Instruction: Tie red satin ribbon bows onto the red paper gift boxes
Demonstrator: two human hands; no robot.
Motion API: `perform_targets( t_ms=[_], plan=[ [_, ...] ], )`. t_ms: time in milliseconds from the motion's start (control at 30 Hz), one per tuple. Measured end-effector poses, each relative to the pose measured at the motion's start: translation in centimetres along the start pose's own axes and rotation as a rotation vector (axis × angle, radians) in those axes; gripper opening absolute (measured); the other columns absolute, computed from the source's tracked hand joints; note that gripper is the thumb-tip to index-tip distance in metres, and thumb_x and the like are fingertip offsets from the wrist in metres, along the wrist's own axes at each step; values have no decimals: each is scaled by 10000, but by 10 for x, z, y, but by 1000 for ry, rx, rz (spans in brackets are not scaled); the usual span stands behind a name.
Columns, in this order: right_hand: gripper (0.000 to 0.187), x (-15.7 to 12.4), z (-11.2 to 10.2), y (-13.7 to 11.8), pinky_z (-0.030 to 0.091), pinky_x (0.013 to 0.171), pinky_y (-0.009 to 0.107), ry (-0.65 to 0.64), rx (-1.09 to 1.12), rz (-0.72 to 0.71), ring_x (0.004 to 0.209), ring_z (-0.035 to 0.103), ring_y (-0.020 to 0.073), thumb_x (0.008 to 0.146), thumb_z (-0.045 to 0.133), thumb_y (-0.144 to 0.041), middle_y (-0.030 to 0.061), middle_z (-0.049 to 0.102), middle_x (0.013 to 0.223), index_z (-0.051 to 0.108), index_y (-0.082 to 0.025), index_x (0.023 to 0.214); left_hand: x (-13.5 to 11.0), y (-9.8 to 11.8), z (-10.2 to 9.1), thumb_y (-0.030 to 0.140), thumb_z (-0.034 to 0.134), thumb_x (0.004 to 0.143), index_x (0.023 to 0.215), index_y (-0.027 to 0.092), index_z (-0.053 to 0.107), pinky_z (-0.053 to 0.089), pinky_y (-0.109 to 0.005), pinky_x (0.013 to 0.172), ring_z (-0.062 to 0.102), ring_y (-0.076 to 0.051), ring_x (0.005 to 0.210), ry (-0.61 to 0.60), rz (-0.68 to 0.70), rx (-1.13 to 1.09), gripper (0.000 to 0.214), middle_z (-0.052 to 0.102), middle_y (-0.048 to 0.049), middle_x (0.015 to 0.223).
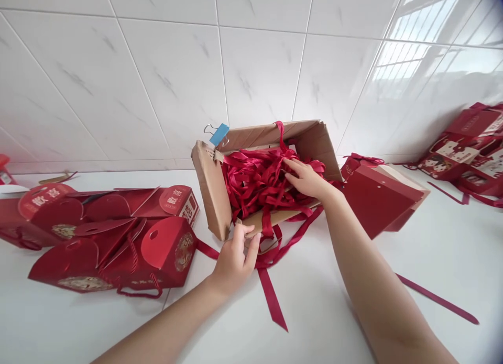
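A cardboard box [214,194], tilted against the wall side of the counter, holds a tangled heap of glossy red ribbons [251,180]. At its near edge, my left hand [238,256] pinches the cardboard rim between thumb and fingers. My right hand [306,179] reaches over the right side into the heap, its fingers closed on red ribbon; the fingertips are partly hidden among the loops. Several ribbon strands spill over the front rim, and one loose end [273,301] lies on the counter. A blue binder clip [219,134] is fixed to the box's back left corner.
Red gift boxes with cord handles [157,254] stand in rows at left. To the right are a red paper bag [379,199] and more decorated red boxes [463,154]. A dark red ribbon strip [438,299] lies on the white counter. White tiles [259,70] line the wall.
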State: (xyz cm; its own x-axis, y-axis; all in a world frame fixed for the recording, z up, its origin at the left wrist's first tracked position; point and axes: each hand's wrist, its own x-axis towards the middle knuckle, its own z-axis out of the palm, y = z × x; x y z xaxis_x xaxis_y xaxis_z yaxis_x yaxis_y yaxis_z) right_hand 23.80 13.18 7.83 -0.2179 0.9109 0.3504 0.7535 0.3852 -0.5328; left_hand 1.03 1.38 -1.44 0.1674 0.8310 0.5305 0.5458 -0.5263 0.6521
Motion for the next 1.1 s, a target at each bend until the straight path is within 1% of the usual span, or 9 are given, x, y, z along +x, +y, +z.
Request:
perform_targets(
  t_ms=[100, 233, 367, 500, 633, 733, 800, 900, 1100],
  plan=[
    [361, 12, -7, 14, 318, 1058, 565, 34, -3, 83, 1220, 491, 347, 820, 515, -270, 72, 619, 1236, 635, -274, 1160, -1, -2, -1, 289, 456, 922, 1028, 195, 445, 573, -276, 633, 684, -164, 736, 9, 5, 8, 141, 667, -71, 889],
    [318, 12, -25, 20, 478, 836, 450, 121, -31, 166, 880, 635, 281, 811, 462, -224, 93, 699, 982, 675, -212, 1046, -3, -4, -1, 251, 470, 917, 1034, 200, 445, 578, -264, 659, 686, -155, 753, 15, 33, 10, 130, 666, -66, 897],
    [256, 4, -43, 14, 472, 660, 357, 296, -72, 210, 659, 590, 203, 773, 506, -248, 69, 674, 790, 698, -186, 930, -4, -4, 0, 237, 479, 912, 1049, 200, 447, 575, -264, 673, 689, -164, 786, 24, 21, -12, 146, 666, -63, 889],
    [130, -9, -59, 3, 440, 627, 348, 255, -165, 304, 683, 570, 213, 700, 596, -249, 63, 630, 710, 680, -179, 769, -4, -6, -1, 239, 489, 906, 1060, 191, 455, 564, -258, 642, 691, -179, 810, 20, -2, -18, 165, 671, -69, 890],
    [289, -22, -68, -16, 423, 568, 306, 241, -141, 315, 655, 554, 183, 641, 644, -207, 54, 621, 798, 602, -185, 926, -5, -7, -1, 256, 485, 910, 1064, 181, 459, 566, -274, 654, 692, -197, 849, 12, -13, 9, 173, 673, -87, 906],
    [276, -25, -62, -38, 446, 621, 287, 205, -21, 72, 717, 580, 170, 710, 561, -161, 34, 637, 868, 574, -214, 981, -5, -5, -2, 264, 475, 917, 1056, 177, 454, 565, -271, 645, 696, -188, 820, 7, -10, 16, 165, 671, -88, 896],
    [216, -23, -50, -49, 459, 665, 275, 33, 13, -96, 769, 597, 162, 749, 498, -127, 21, 652, 919, 618, -225, 899, -4, -3, -2, 267, 469, 920, 1043, 177, 451, 560, -257, 619, 697, -183, 806, 10, -5, 18, 154, 670, -87, 889],
    [252, -16, -27, -53, 469, 687, 275, -258, -62, -124, 774, 611, 167, 751, 473, -76, 14, 678, 891, 661, -228, 821, -2, -1, -3, 268, 465, 921, 1029, 177, 451, 553, -238, 586, 697, -175, 782, 11, 8, 22, 142, 669, -80, 873],
    [343, -2, 1, -31, 481, 744, 304, -177, -195, -87, 921, 601, 219, 717, 583, -82, 91, 636, 1069, 602, -184, 1044, -3, -3, -2, 269, 464, 922, 1047, 176, 453, 555, -241, 582, 693, -167, 746, 8, 5, 20, 156, 668, -70, 866]
  ],
)
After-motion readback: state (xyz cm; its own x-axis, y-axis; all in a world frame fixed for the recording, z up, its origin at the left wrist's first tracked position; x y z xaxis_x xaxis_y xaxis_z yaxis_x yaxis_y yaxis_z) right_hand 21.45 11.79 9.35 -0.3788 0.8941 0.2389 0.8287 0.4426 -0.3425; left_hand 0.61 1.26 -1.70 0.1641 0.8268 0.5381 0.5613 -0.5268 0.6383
